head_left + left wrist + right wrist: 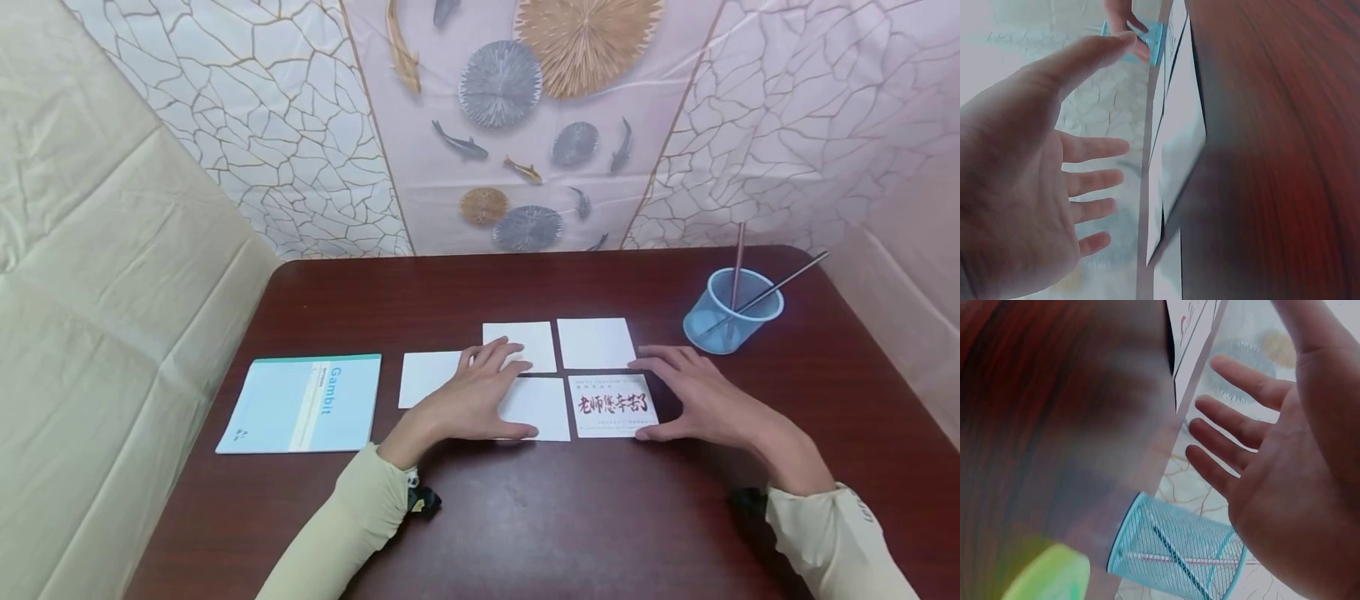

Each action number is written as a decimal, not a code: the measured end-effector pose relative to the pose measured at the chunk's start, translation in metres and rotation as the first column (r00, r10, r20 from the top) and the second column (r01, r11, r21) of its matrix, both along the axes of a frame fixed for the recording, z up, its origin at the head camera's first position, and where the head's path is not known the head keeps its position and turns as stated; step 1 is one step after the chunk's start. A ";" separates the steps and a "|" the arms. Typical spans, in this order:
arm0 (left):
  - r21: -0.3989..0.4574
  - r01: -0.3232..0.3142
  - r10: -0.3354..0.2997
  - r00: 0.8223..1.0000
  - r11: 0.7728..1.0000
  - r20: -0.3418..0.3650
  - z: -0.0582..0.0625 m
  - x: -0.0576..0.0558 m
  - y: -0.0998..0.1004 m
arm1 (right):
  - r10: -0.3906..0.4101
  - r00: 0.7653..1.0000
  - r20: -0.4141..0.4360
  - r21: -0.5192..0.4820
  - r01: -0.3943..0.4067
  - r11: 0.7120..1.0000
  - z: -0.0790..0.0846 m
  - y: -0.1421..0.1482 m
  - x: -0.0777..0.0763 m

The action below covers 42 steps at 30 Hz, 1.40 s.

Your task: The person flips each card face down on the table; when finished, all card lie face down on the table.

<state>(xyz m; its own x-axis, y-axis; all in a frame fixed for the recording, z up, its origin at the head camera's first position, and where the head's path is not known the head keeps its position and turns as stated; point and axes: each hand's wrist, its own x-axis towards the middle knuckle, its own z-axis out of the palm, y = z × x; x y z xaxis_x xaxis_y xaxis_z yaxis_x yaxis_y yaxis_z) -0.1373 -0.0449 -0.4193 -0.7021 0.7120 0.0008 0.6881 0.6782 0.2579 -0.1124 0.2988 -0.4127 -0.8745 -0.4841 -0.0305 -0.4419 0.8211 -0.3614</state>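
Observation:
My left hand [474,402] is over the white cards, fingers spread and relaxed, holding nothing. Below it lie a front-middle blank card [542,408], a back-middle blank card [534,343] and a left blank card [423,379] that it partly covers. In the left wrist view, its fingers [1094,181] stand apart from the cards. My right hand [701,398] hovers at the right edge of a card with red handwritten-style characters [611,408], thumb and fingers parted with nothing between them. Behind that card lies another blank white card [596,343].
A light blue notebook [337,408] marked "Gambit" lies at the left of the dark brown table [540,517]. At the back right stands a blue mesh pen cup [720,321] with two slim sticks [795,273]. A patterned cloth [300,125] hangs behind the table.

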 end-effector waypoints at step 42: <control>-0.171 0.084 -0.115 0.977 0.982 -0.178 -0.007 -0.003 0.090 | 0.074 0.997 -0.006 -0.095 -0.074 0.993 -0.015 0.012 -0.009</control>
